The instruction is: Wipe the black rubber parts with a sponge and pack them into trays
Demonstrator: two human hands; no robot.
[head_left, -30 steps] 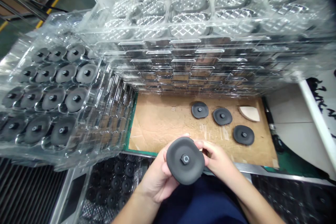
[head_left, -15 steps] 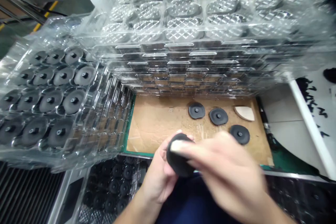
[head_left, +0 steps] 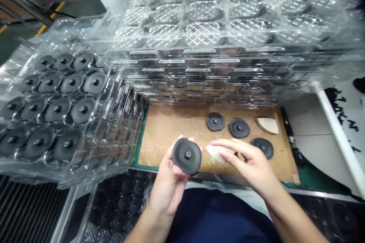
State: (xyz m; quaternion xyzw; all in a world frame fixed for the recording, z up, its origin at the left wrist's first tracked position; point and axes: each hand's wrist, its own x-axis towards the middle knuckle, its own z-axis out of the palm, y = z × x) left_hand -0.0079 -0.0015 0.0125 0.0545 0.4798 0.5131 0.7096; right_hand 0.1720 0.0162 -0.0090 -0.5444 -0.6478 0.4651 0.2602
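My left hand (head_left: pixel 168 188) grips a black oval disc (head_left: pixel 182 166) by its edge, with the central hollow stem facing up. Between thumb and fingers, my right hand (head_left: pixel 252 161) pinches a cream-white pad (head_left: pixel 216 152) with a pointed end, just right of the disc and apart from it. On the cardboard beyond lie three similar discs: a left one (head_left: pixel 215 121), a middle one (head_left: pixel 239 128) and a right one (head_left: pixel 262 148). A cream wedge-shaped pad (head_left: pixel 268 125) rests behind the right one.
Tall stacked clear plastic trays (head_left: pixel 203 60) stand behind the cardboard sheet (head_left: pixel 162 133). Another tray stack (head_left: pixel 114 129) at left carries black discs in its pockets. More trayed discs (head_left: pixel 125 201) sit lower down. A white rail (head_left: pixel 339 136) borders the right side.
The black disc has turned so its stem side faces up. My right hand, blurred over the disc before, has drawn off to the right with the pad.
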